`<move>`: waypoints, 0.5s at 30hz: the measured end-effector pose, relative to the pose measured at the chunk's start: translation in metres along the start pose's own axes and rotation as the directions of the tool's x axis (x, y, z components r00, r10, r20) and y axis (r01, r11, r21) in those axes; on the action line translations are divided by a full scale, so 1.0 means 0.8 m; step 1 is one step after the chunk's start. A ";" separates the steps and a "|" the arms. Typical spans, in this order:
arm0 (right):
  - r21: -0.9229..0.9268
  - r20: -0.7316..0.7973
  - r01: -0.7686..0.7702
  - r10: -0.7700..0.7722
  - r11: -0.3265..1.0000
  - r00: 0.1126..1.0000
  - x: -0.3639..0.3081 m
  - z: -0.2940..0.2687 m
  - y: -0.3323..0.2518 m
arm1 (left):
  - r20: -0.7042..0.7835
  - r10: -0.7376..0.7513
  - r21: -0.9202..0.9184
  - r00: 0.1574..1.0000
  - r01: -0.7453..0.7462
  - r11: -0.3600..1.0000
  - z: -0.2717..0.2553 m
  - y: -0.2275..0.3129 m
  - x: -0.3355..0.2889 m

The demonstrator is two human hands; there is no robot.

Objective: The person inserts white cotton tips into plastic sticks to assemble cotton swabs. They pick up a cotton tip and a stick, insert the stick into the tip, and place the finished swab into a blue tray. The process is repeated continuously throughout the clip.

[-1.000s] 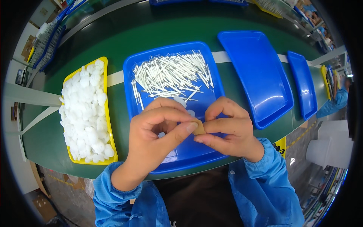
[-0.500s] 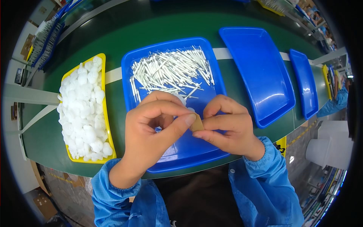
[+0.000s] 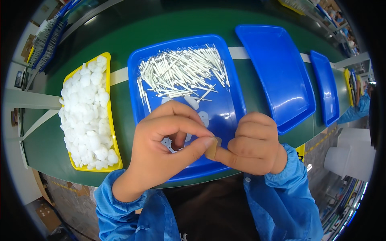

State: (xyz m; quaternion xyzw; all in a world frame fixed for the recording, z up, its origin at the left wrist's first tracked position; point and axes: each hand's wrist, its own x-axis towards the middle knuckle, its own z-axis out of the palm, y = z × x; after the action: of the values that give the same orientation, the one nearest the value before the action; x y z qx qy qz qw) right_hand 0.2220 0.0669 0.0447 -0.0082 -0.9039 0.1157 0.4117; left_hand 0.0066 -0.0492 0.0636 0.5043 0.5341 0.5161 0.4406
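Note:
A small tan sleeve-like piece point(image 3: 211, 150), resembling a finger cot, is pinched between the thumb and index finger of my left hand point(image 3: 159, 140). Into its right side reaches the outstretched index finger of my right hand point(image 3: 257, 144), whose other fingers are curled in; the right thumb is hidden. Both hands are held above the near part of a blue tray point(image 3: 237, 86). A heap of thin white sticks point(image 3: 183, 70) lies at that tray's far side. Flat white plastic pieces point(image 3: 204, 117) lie closer, partly hidden behind my left hand.
To the left, a yellow tray point(image 3: 109, 82) is heaped with white rounded pieces point(image 3: 86, 116). Right of the middle tray lie a larger blue tray point(image 3: 281, 76) and a narrower one point(image 3: 325, 88), all on the green table point(image 3: 193, 24). A person in blue point(image 3: 360, 108) is at far right.
My right hand no longer pinches the tan piece: its fingers have curled, and its index finger now points into the piece. My left hand keeps its pinch. More white flat pieces show in the tray.

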 end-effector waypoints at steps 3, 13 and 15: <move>-0.062 -0.008 0.031 -0.032 0.998 0.999 0.000 -0.001 -0.006 | 0.026 0.023 0.045 0.999 -0.025 0.999 0.000 0.002 0.001; -0.223 0.077 0.213 -0.200 0.951 0.977 0.002 -0.015 -0.012 | 0.028 -0.190 -0.101 0.981 0.192 0.976 0.009 0.016 -0.007; -0.230 0.079 0.241 -0.229 0.943 0.970 0.001 -0.015 -0.009 | -0.044 -0.127 -0.107 0.991 0.122 0.987 0.015 0.012 -0.012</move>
State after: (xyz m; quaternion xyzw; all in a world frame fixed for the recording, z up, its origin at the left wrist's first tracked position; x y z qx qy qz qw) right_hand 0.2309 0.0621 0.0545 0.0536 -0.9159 -0.0430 0.3954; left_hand 0.0201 -0.0582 0.0717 0.4331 0.5479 0.5273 0.4838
